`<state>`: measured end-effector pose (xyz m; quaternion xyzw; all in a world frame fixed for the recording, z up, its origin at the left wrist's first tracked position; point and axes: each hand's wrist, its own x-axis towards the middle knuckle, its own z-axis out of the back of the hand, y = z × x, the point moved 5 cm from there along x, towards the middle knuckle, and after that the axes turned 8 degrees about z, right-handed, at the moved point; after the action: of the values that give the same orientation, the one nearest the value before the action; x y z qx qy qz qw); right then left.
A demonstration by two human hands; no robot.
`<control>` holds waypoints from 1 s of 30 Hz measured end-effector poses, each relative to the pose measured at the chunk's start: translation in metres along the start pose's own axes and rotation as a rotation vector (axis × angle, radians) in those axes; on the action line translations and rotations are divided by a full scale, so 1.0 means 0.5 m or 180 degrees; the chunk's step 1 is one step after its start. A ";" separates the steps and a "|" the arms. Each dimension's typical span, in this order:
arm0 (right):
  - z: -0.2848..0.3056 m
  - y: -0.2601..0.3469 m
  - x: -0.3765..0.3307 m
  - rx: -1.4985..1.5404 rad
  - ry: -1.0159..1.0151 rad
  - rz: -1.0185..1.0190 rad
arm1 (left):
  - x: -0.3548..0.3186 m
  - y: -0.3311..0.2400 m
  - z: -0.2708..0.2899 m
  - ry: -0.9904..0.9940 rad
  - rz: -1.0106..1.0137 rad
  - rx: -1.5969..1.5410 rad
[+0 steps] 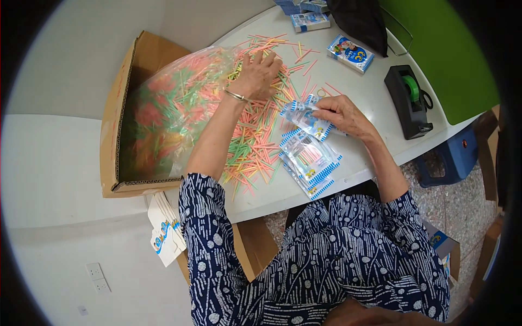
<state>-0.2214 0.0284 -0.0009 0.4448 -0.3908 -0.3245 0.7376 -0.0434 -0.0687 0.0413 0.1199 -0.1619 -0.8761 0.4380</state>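
Observation:
My left hand (254, 75) rests on a loose heap of thin pink, green and yellow sticks (255, 127), palm down with its fingers spread. A bracelet circles that wrist. Just right of the heap, my right hand (343, 115) pinches a small clear plastic packet (309, 120) with blue-and-white striped ends. Nearer to me, several similar packets (310, 157) lie in an overlapping stack, and coloured sticks show through the top one. A large clear plastic bag (168, 106) full of the same sticks spills from an open cardboard box (111, 146) on the left.
A black tape dispenser (405, 103) with green tape stands at the right, scissors (427, 99) beside it. Blue-and-white packs (350, 53) and a black bag (361, 22) lie at the back. Flat printed cartons (166, 231) hang below the box. A blue stool (450, 157) is on the floor.

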 end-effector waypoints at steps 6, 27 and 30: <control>0.000 0.005 0.000 -0.0103 0.0049 -0.0115 | 0.056 -0.033 -0.029 0.0584 -0.0220 0.0578; 0.007 0.000 -0.002 0.0418 -0.0011 -0.0389 | -0.035 -0.002 -0.041 -0.1834 0.0349 -0.1127; 0.012 0.002 -0.005 0.0889 -0.0234 -0.0640 | -0.047 0.022 -0.027 -0.0943 0.1533 -0.3418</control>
<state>-0.2277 0.0285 0.0010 0.5677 -0.4124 -0.3552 0.6176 -0.0169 -0.0582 0.0349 -0.2811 0.2210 -0.7190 0.5960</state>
